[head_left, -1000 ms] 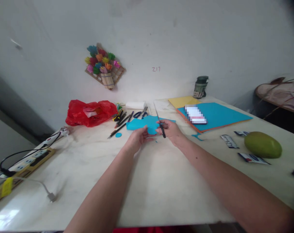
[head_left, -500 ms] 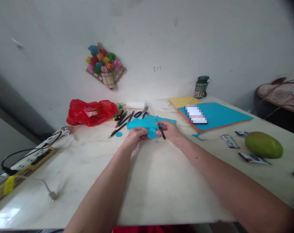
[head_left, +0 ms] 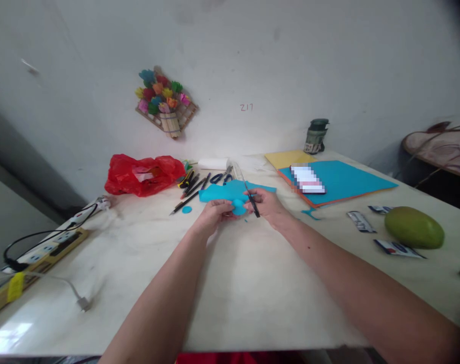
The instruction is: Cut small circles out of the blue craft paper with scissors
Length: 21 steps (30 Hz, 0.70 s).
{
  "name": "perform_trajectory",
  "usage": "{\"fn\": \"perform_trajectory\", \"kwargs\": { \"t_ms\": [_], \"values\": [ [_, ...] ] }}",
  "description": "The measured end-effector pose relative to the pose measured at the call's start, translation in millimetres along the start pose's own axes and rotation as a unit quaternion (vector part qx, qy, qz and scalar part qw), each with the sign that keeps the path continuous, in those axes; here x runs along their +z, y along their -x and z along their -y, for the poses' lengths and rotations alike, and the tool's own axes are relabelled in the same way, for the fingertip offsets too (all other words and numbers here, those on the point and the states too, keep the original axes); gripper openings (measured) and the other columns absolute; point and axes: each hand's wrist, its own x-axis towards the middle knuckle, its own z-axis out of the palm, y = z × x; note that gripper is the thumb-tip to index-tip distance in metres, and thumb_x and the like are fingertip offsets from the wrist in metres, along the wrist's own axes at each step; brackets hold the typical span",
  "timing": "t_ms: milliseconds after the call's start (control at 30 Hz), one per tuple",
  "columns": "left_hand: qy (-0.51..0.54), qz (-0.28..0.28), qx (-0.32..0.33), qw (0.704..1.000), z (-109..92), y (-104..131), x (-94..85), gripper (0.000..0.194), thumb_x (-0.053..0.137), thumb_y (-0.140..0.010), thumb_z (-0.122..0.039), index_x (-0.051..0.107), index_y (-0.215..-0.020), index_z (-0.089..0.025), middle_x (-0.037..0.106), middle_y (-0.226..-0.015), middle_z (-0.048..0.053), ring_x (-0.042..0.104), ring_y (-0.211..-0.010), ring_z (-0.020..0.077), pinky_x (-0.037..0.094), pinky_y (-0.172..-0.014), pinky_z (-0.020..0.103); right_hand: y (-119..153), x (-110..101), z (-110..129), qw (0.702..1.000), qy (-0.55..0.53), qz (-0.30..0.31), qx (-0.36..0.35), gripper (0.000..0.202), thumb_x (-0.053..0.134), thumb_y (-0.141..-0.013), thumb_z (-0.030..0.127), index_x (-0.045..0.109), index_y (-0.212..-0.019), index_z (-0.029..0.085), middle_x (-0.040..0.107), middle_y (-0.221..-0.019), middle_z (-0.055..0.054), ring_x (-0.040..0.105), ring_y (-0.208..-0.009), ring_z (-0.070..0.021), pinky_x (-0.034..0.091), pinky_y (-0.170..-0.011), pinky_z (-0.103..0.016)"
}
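My left hand (head_left: 214, 215) is closed, pinching the left edge of a small blue paper circle (head_left: 239, 207). My right hand (head_left: 265, 203) is closed around a slim black-handled metal tool (head_left: 255, 206), its thin shiny end pointing up and away; its exact kind is unclear. The right fingertips are also at the circle's right edge. Just behind the hands lies a larger blue paper piece (head_left: 222, 191) with a curved outline. Another small blue disc (head_left: 186, 210) rests on the table to the left of my left hand.
Pens (head_left: 187, 201) and blue-handled scissors (head_left: 216, 178) lie behind, beside a red plastic bag (head_left: 144, 177). Right are coloured sheets (head_left: 351, 177) under a phone (head_left: 308, 179), blue scraps (head_left: 310, 214), small packets (head_left: 361, 221) and a green mango (head_left: 414, 227). A power strip (head_left: 51, 253) runs along the left edge.
Both hands keep their grip in nearly the same place. The tool's thin end and the small circle have shifted very slightly; the whole view has moved a little.
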Motion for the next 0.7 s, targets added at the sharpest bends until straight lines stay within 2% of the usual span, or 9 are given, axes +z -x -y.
{"fn": "perform_trajectory", "kwargs": {
  "t_ms": [133,267,367,500,700],
  "values": [
    [-0.013,0.001,-0.015,1.0,-3.4,0.6,-0.7,0.017,0.064,-0.06,-0.023,0.058,-0.071,-0.011,0.062,-0.057,0.005,0.063,-0.052,0.0204,0.05,-0.059,0.034,0.3,0.6,1.3,1.0,-0.009,-0.007,-0.004,0.04,0.07,-0.051,0.019,0.058,-0.089,0.016,0.059,-0.054,0.004,0.053,-0.046,-0.0108,0.041,-0.048,-0.025],
    [-0.002,-0.003,-0.022,1.0,-4.9,0.0,-0.9,0.023,0.061,-0.065,-0.032,0.06,-0.077,-0.012,0.061,-0.056,0.005,0.063,-0.054,0.0217,0.05,-0.06,0.035,-0.8,1.4,-0.1,1.0,-0.01,-0.016,-0.011,0.04,0.07,-0.05,0.02,0.059,-0.088,0.017,0.058,-0.054,0.004,0.053,-0.047,-0.0114,0.042,-0.048,-0.026],
    [-0.032,0.015,-0.004,0.999,-3.0,0.0,-0.6,0.027,0.067,-0.064,-0.035,0.059,-0.074,-0.012,0.062,-0.061,0.005,0.063,-0.056,0.0185,0.05,-0.061,0.032,-1.4,1.7,-0.9,1.0,-0.009,-0.02,-0.016,0.041,0.07,-0.05,0.02,0.059,-0.089,0.016,0.056,-0.052,0.005,0.053,-0.047,-0.0121,0.041,-0.048,-0.026],
    [-0.059,0.027,0.018,0.998,-1.4,1.2,-0.3,0.028,0.075,-0.059,-0.031,0.054,-0.065,-0.013,0.061,-0.059,0.001,0.06,-0.053,0.013,0.048,-0.059,0.026,-0.2,1.0,1.1,1.0,-0.012,-0.019,-0.003,0.044,0.073,-0.049,0.023,0.058,-0.089,0.016,0.057,-0.054,0.005,0.053,-0.046,-0.0113,0.04,-0.046,-0.025],
    [-0.073,0.043,0.0,0.996,-4.7,4.2,-0.8,0.03,0.076,-0.058,-0.033,0.055,-0.066,-0.013,0.06,-0.059,0.001,0.06,-0.052,0.0131,0.048,-0.06,0.027,1.1,-3.2,1.5,0.999,-0.021,-0.014,0.021,0.047,0.075,-0.051,0.03,0.059,-0.093,0.016,0.057,-0.058,0.004,0.055,-0.047,-0.0115,0.039,-0.047,-0.024]
  ]
}}
